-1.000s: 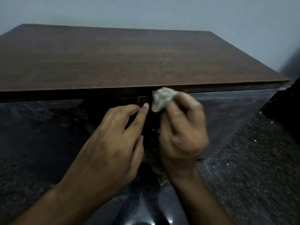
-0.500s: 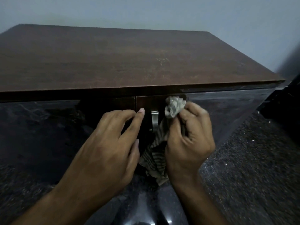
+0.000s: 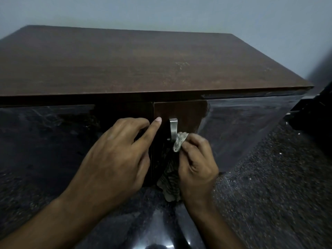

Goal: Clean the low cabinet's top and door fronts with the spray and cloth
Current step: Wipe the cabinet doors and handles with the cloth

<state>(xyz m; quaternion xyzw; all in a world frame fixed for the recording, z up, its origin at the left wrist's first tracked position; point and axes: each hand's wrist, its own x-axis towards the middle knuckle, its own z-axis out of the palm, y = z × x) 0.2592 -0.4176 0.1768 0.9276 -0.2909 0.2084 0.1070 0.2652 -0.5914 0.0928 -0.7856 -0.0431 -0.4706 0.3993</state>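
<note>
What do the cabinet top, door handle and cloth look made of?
Cabinet top: matte brown wood or wood-look laminate, showing faint grain. Door handle: brushed metal, dull silver sheen. Cloth: soft woven fabric, crumpled, striped where it hangs.

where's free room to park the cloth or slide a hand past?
The cabinet top shows bare from its front edge back to the wall. Crowded at the door seam: the left hand rests beside the handle, and the right hand holds the cloth against it. The door fronts either side are open.

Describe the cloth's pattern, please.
The cloth is pale with dark, uneven stripes, clearest where it hangs in the head view.
</note>
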